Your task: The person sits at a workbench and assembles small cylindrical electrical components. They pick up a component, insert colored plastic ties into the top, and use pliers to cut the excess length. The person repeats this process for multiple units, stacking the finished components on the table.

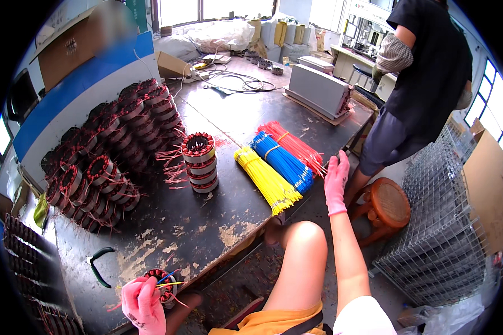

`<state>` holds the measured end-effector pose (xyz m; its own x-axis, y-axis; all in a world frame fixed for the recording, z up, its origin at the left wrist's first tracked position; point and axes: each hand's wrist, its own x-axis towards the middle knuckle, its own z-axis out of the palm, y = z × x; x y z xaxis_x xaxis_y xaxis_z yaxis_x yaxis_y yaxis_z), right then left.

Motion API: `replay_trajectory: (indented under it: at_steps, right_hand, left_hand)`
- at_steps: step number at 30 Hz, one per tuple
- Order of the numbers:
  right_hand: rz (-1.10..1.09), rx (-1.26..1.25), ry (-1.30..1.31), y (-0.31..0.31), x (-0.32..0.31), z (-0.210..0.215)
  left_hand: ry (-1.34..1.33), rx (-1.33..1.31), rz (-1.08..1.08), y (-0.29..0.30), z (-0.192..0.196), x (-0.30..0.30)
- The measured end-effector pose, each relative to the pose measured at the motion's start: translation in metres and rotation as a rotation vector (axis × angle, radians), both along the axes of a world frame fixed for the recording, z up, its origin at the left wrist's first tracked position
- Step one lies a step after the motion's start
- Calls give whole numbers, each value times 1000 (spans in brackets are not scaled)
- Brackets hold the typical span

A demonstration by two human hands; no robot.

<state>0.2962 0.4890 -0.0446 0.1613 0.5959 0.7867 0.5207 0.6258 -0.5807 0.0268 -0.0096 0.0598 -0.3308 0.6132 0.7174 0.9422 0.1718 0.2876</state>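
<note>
My left hand (142, 304), in a pink glove, is closed at the side of a motor stator (168, 295) near the table's front edge. A blue wire and a yellow wire stick out from this stator. My right hand (336, 181), also in a pink glove, is beside the tips of a red wire bundle (290, 146), its fingers stretched out. Next to the red bundle lie a blue wire bundle (282, 162) and a yellow wire bundle (267, 181), each tied with a band. A stack of stators (201, 162) stands left of them.
Many stators with red leads (117, 139) are piled at the left of the dark table (167, 218). Green-handled pliers (99, 267) lie near the front. A grey box-shaped piece (316, 89) stands far right. Beyond are a person (425, 72), a wooden stool (388, 204) and wire cages (439, 223).
</note>
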Motion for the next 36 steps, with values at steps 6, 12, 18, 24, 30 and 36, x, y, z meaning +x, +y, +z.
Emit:
replay_trajectory:
  at_steps: [6,12,18,24,30,36]
  right_hand:
    - [-31,-3,-177,64,-66,-40]
    - [53,-85,-236,46,-71,-15]
    - [899,-464,-192,-131,-102,92]
    - [1338,-435,-998,-264,-193,77]
    - [1506,-1010,-1106,-299,-250,56]
    - [1560,-1213,-569,-313,-259,23]
  left_hand:
    - [-69,-57,170,-22,-23,-7]
    - [-156,-108,327,-46,-26,-13]
    - [-138,-69,260,-12,-29,-34]
    - [-324,-48,216,11,-52,-49]
    - [-407,-60,211,16,-74,-49]
    - [-457,-3,203,17,-77,-49]
